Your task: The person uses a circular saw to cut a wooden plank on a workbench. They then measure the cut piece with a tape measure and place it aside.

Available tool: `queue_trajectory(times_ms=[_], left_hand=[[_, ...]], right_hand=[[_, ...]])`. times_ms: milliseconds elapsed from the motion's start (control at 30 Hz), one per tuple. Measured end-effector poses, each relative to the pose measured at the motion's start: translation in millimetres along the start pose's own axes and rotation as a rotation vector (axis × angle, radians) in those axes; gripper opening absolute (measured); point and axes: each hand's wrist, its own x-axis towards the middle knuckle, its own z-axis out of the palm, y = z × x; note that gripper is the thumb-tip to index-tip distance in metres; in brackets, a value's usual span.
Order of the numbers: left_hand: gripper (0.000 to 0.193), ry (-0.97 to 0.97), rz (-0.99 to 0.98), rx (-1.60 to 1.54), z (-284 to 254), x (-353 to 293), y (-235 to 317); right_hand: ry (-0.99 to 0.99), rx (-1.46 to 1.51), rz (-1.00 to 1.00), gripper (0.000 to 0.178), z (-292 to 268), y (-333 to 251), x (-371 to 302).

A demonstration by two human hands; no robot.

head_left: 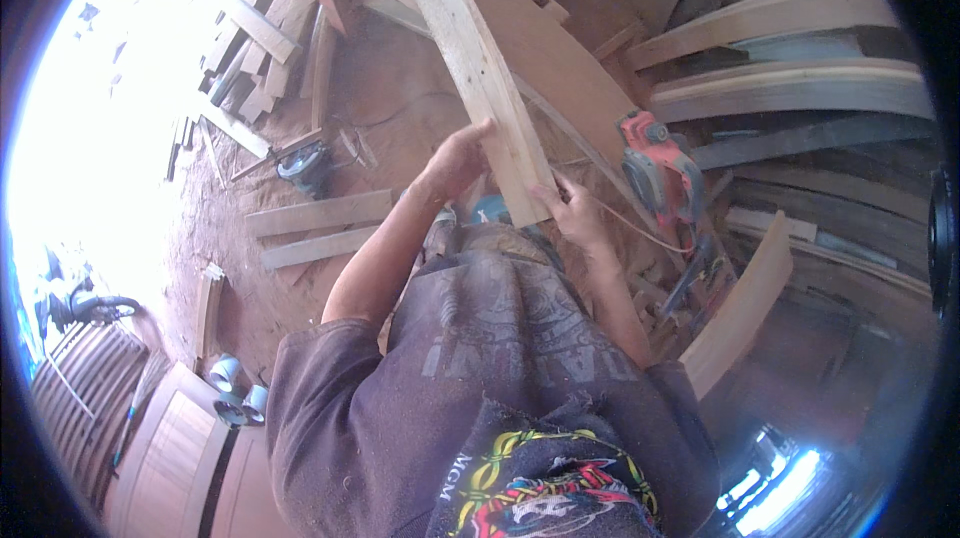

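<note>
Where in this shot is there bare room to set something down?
The dusty floor looks bare between the two short boards, wood strip and left sleeve. The broad brown panel shows bare room between the held board and red power tool. Crowded: stacked planks at right, scrap wood at upper left.

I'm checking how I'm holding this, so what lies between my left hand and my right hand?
The near end of the pale board lies between your left hand and right hand; the head view shows it.
</note>
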Motion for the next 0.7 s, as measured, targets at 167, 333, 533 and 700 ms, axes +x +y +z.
queue_trajectory(times_ms=[167, 333, 533, 700], left_hand=[[0.060, 0.194, 0.085, 0.067, -29.1, 50.7, 38.8], [0.061, 0.065, 0.158, 0.208, -17.9, 78.5, 71.1], [0.058, -0.028, 0.093, 0.220, 22.6, 92.9, 44.7], [0.044, -0.175, 0.128, 0.419, 125.8, 79.5, 22.1]], right_hand=[[0.063, 0.091, 0.007, 0.065, -35.8, 42.3, -33.3], [0.364, -0.180, 0.133, 0.069, -47.9, 62.5, -81.2], [0.605, 0.123, 0.146, 0.072, -43.4, 103.2, -127.7], [0.866, 0.715, 0.312, 0.063, -42.6, 88.7, -181.5]])
